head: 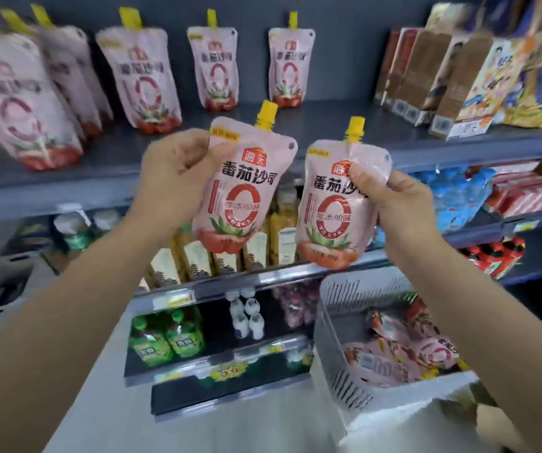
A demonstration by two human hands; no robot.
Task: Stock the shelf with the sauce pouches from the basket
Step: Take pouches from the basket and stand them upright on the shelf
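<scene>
A grey store shelf [328, 125] is carrying a row of standing sauce pouches [139, 80]. Below it, the left hand [171, 178] is gripping one pouch [242, 188] and the right hand [394, 204] another [328, 207]; more are lying in the basket [338, 338] under the shelf. Next, probably standing both upright in the shelf's open gap.

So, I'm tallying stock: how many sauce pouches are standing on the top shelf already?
6 that I can make out: three crowded at the left, then one, one and one spaced rightward. The left ones are blurred and overlap, so more may be hidden.
</scene>
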